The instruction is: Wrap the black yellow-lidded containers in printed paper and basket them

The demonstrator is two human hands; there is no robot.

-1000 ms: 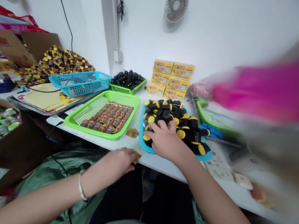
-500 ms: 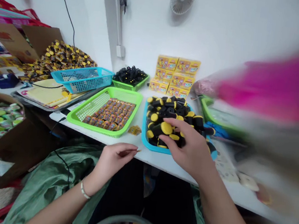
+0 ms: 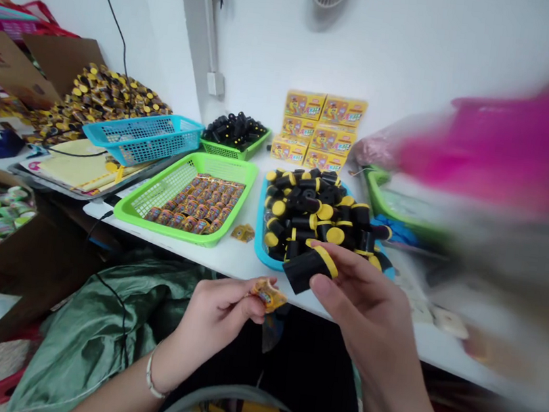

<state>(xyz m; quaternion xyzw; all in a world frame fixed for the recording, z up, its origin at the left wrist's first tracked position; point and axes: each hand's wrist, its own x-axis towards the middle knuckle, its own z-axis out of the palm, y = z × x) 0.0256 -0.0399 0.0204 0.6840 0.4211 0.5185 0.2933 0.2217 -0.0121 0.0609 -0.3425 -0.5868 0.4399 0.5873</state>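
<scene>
Between the thumb and fingers of my right hand [image 3: 366,309] is a small black canister with a yellow lid [image 3: 307,269], tilted above the table's front edge. My left hand [image 3: 223,312] pinches a small yellow printed wrapper [image 3: 268,295], close to the canister but apart from it. Behind my right hand a blue basket [image 3: 258,252] is heaped with black canisters with yellow lids. To the left, a green basket [image 3: 127,214] holds rows of wrapped printed canisters [image 3: 200,205]. Another small yellow wrapper [image 3: 243,232] lies on the table between the two baskets.
Stacked yellow printed boxes [image 3: 318,132] stand against the wall. A green basket of black parts [image 3: 236,132] and a blue basket [image 3: 146,138] are at the back left. On the lower left, a cardboard box [image 3: 46,253] holds colourful tubs. Blurred pink material [image 3: 514,147] hangs at right.
My right hand has lifted a canister from the blue basket and brought it toward me. My left hand has turned, so the wrapper now shows its printed face.
</scene>
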